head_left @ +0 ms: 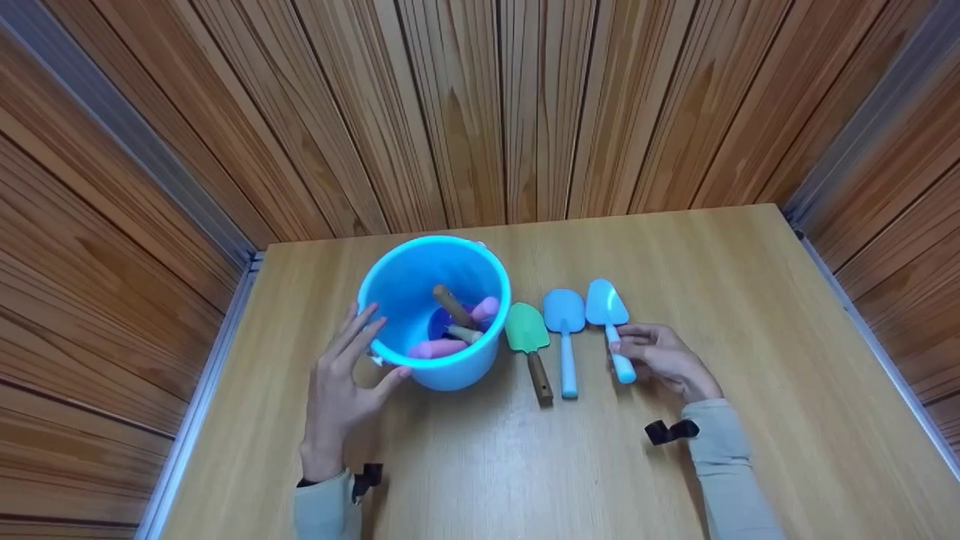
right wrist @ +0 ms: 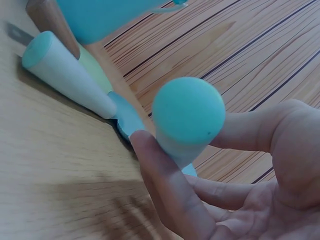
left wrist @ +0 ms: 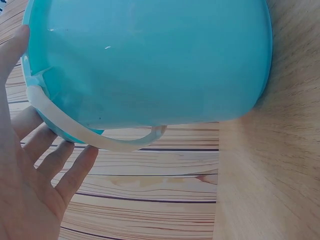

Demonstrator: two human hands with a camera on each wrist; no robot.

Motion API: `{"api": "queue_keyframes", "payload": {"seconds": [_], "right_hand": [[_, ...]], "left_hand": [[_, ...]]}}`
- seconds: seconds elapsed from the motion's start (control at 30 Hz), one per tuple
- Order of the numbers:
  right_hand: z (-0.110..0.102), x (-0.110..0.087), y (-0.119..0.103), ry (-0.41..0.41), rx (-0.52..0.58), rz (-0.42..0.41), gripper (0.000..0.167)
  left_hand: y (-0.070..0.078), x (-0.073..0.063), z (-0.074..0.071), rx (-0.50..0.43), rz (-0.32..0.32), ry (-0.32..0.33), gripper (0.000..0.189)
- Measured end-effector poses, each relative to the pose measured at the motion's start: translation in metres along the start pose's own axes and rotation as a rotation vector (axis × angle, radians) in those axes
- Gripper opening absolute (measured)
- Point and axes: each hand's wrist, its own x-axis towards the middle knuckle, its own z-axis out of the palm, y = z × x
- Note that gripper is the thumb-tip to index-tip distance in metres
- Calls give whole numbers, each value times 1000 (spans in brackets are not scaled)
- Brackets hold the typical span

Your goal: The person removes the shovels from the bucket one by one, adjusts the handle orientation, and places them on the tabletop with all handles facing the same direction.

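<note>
A light blue bucket (head_left: pixel 457 371) stands on the table, with several handled things inside, among them a brown handle (head_left: pixel 453 306) and a pink one (head_left: pixel 438 349). My left hand (head_left: pixel 341 394) rests at its rim with the fingers spread and mostly straight, thumb at the near side. Its pale carrying handle (left wrist: pixel 95 137) hangs down the side. To the right, my right hand (head_left: pixel 664 360) pinches the handle of a blue toy trowel (head_left: pixel 606 304); the handle's round end (right wrist: pixel 189 110) faces the wrist camera.
Left of the held trowel lie a blue toy shovel (head_left: pixel 564 309) and a green trowel (head_left: pixel 527 328) with a brown handle, side by side next to the bucket. Wood-panelled walls (head_left: pixel 480 112) enclose the table (head_left: pixel 510 480) at the back and both sides.
</note>
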Motion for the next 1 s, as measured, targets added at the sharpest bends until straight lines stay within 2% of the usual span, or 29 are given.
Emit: {"api": "queue_keyframes", "payload": {"seconds": [0.23,0.53,1.0], "right_hand": [[-2,-1,4,-15,-1,-1,66],[-3,0,9,4,0,23,64],[3,5,7,14,-148,28,70]], "left_hand": [[1,1,-1,-10,-9,-14,79],[1,1,0,-10,-8,-25,78],[-1,0,1,-14,20,12,78]]}}
